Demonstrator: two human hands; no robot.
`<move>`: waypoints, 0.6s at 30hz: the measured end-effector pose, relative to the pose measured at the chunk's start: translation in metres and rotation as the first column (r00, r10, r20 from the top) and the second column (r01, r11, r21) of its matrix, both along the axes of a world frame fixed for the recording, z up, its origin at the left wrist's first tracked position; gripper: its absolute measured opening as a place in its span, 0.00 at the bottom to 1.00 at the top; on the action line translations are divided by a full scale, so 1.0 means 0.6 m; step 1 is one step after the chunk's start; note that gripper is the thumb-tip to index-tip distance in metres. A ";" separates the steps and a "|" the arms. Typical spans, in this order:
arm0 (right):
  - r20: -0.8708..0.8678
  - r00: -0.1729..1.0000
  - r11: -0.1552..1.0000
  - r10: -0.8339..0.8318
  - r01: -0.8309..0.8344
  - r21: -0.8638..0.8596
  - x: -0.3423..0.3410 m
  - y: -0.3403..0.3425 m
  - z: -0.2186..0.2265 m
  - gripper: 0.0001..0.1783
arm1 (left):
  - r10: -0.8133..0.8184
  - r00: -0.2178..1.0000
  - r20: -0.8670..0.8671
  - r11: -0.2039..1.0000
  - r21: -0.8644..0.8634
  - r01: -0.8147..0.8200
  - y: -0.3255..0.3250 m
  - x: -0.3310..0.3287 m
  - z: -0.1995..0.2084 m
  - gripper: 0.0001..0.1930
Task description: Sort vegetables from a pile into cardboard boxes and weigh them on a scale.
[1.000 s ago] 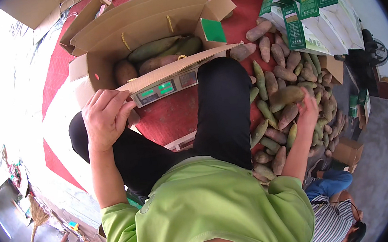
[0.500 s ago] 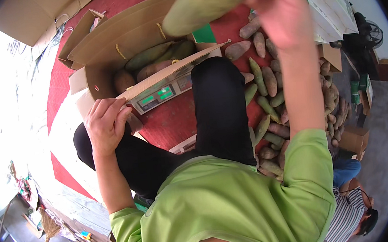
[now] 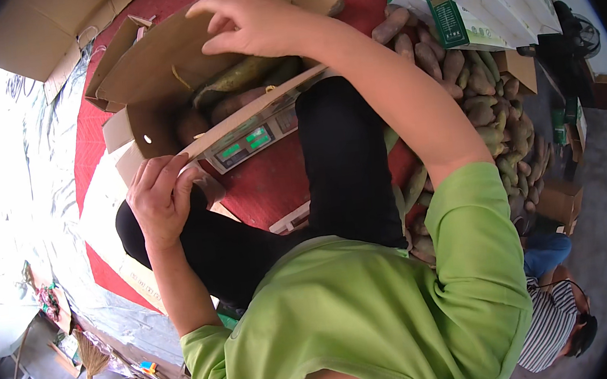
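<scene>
An open cardboard box (image 3: pixel 202 37) stands before me with several large tubers (image 3: pixel 236 78) in it, some greenish and some reddish-brown. My left hand (image 3: pixel 160 193) is closed on the near flap (image 3: pixel 237 121) of the box, at its left corner. Over the far right part of the box reaches my right hand (image 3: pixel 245 25), empty, with its fingers apart. Its forearm hides part of the box and the tubers at the right. A scale (image 3: pixel 247 145) with lit green displays sits just below the near flap.
Many loose tubers (image 3: pixel 491 110) lie heaped at the right on a red floor cover (image 3: pixel 263 190). Green and white cartons (image 3: pixel 483 0) stand at the upper right. Another person (image 3: pixel 557 311) is at the lower right. A straw broom (image 3: pixel 92 356) is at the lower left.
My right hand has moved left over the box and let go of the large green tuber, which it held above. A greenish tuber now lies on top inside the box. My left hand stays put.
</scene>
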State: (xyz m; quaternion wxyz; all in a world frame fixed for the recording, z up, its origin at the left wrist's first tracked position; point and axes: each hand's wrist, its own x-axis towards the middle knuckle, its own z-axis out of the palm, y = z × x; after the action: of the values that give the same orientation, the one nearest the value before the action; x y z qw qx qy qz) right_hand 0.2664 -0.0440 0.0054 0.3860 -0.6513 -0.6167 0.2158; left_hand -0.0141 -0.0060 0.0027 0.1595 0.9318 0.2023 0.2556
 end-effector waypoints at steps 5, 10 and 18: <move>-0.387 0.864 0.928 -0.323 0.369 0.048 0.058 -0.117 0.019 0.10 | 0.017 1.000 -0.001 1.000 0.023 -0.017 0.006 -0.009 -0.008 0.09; -0.586 0.506 0.674 -0.633 0.733 -0.096 0.131 -0.293 -0.117 0.14 | 0.030 0.999 0.037 0.999 0.033 -0.031 0.006 -0.003 -0.008 0.08; -0.371 0.274 0.461 -0.887 0.565 -0.685 0.012 -0.637 -0.596 0.08 | 0.047 0.998 0.048 0.999 0.014 -0.048 0.006 0.010 -0.016 0.07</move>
State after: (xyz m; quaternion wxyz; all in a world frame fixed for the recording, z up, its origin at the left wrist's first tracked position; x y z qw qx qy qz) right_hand 0.2737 -0.4261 -0.3522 0.4886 -0.7944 0.0247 0.3601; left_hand -0.0079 -0.0021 -0.0070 0.1513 0.9215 0.2187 0.2831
